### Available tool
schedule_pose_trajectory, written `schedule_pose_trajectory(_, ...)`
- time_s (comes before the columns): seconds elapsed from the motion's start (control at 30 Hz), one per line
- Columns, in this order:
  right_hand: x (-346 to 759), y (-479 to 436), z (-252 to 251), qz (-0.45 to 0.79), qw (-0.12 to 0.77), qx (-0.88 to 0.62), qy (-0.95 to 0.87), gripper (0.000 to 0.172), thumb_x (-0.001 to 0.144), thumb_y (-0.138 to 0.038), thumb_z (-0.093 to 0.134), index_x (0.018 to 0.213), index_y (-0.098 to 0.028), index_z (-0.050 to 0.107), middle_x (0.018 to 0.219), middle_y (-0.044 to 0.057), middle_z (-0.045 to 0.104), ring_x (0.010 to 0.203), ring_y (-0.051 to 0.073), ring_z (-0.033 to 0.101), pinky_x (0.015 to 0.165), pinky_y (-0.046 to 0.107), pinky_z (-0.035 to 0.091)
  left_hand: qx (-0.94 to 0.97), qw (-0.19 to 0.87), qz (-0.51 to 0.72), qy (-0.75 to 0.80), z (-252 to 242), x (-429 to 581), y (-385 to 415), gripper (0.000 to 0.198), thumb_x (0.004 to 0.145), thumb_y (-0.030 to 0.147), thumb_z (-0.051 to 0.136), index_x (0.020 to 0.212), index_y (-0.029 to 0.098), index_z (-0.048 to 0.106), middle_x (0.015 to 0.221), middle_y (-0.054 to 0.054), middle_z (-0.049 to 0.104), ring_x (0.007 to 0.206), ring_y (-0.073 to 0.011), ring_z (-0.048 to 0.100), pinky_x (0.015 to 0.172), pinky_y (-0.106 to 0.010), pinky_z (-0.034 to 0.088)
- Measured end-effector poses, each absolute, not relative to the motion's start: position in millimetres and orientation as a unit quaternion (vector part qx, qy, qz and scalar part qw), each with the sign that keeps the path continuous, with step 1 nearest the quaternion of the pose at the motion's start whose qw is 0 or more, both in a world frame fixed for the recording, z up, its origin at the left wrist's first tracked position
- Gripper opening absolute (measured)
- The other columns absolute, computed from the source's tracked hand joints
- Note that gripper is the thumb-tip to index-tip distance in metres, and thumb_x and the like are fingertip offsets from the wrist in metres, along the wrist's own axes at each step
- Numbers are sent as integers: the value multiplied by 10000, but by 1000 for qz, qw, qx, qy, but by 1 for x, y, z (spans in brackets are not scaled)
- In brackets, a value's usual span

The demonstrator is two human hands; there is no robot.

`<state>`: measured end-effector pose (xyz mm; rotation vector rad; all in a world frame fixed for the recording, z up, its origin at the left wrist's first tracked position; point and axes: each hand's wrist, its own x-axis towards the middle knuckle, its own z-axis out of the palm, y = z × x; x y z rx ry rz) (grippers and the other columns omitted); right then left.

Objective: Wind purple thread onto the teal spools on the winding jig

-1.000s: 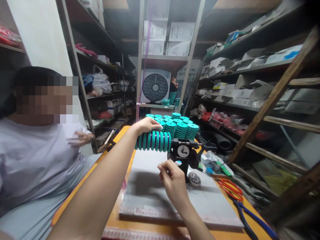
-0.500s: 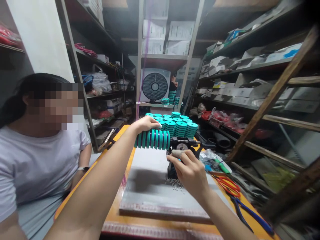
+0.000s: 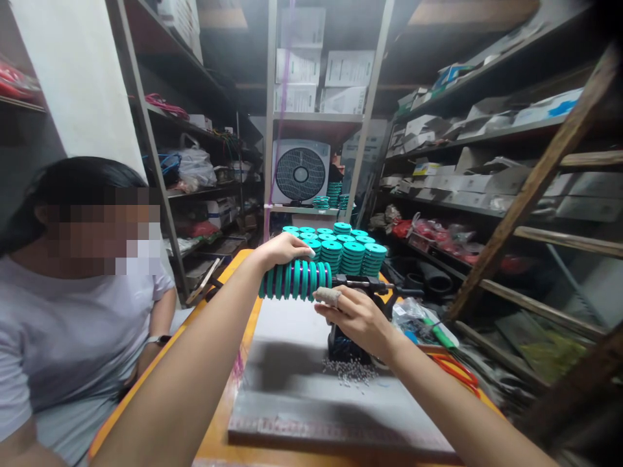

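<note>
A row of teal spools [image 3: 296, 282] with dark purple windings lies sideways on the shaft of a small black machine [image 3: 343, 344]. My left hand [image 3: 285, 251] lies over the top of this row, its fingers closed against the spools. At the row's right end is my right hand [image 3: 353, 311], fingers bent and drawn together, with a beige wrap [image 3: 328, 296] on one finger. Anything pinched in its fingertips is too small to make out. Behind the row stand several stacks of teal spools [image 3: 351, 258].
Small silvery bits [image 3: 348, 373] lie scattered on the grey board [image 3: 277, 405] over an orange table [image 3: 221, 395]. Orange-handled tools [image 3: 452, 370] and a green-handled tool [image 3: 440, 334] lie right. A person [image 3: 78, 324] sits at the left. A box fan [image 3: 300, 172] stands on the shelf behind.
My right hand has moved up and left, from in front of the machine to the right end of the spool row. My left hand stays on the spools. The seated person's head is lower.
</note>
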<state>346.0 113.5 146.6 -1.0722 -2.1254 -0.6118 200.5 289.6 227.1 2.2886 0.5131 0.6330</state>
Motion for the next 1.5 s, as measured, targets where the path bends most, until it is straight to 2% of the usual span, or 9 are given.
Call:
schedule_pose_trajectory(0.1,343,109,145,-165,407,-421,-794,234,928,-212,468,964,-253,696,1049,53,717,930,181,660,796,350,543,883,350,244,195,227,200,289,310,738,415,663,889,167,770,905,-53,764,792,-177,634,754,-270,458)
schedule_pose_trajectory(0.33,309,110,119,-22,572,-510,-642,207,951,-295,444,949,-201,628,709,13,661,618,130,622,569,259,511,882,349,247,198,227,200,288,258,752,393,650,835,181,771,807,-18,754,708,-152,612,707,-260,453)
schedule_pose_trajectory(0.63,269,79,94,93,457,-486,-739,158,901,-234,535,895,-228,693,701,-4,693,554,108,607,530,218,453,892,320,261,186,223,202,289,302,766,424,619,859,175,764,842,-34,759,759,-176,648,718,-267,465)
schedule_pose_trajectory(0.73,275,61,120,34,403,-430,-807,207,901,-199,528,1055,-232,662,745,6,710,596,122,627,569,238,466,874,325,300,200,216,198,282,324,795,441,587,893,178,749,858,-46,763,785,-184,672,736,-271,483)
schedule_pose_trajectory(0.83,293,62,148,-75,485,-465,-737,212,893,-177,522,1057,-243,638,776,12,702,623,132,627,596,258,492,853,309,372,197,210,192,268,316,845,443,533,947,220,733,899,-34,764,816,-177,694,761,-262,495)
schedule_pose_trajectory(1.03,335,117,181,-103,511,-556,-648,358,869,-251,546,1226,-220,530,1214,105,616,1103,236,595,948,417,487,854,227,421,206,209,187,253,304,865,459,529,979,266,735,972,-21,757,798,-190,706,750,-274,502)
schedule_pose_trajectory(1.13,338,145,190,-92,500,-555,-658,389,850,-223,543,1238,-200,545,1194,122,625,1053,233,622,911,423,502,842,275,418,202,210,191,257,291,854,444,556,993,256,729,984,-22,753,786,-186,707,757,-277,519)
schedule_pose_trajectory(1.33,334,177,201,-62,486,-562,-666,129,788,-224,615,769,-228,742,795,54,734,755,218,664,718,351,499,777,455,414,137,212,196,267,371,772,452,659,1001,167,721,1144,-81,701,897,-206,689,809,-322,551)
schedule_pose_trajectory(1.5,332,169,201,-45,544,-547,-634,170,829,-294,592,805,-227,747,826,38,740,764,208,656,715,339,473,739,523,411,110,216,198,266,386,740,453,694,921,113,719,930,-105,737,883,-220,683,753,-338,564)
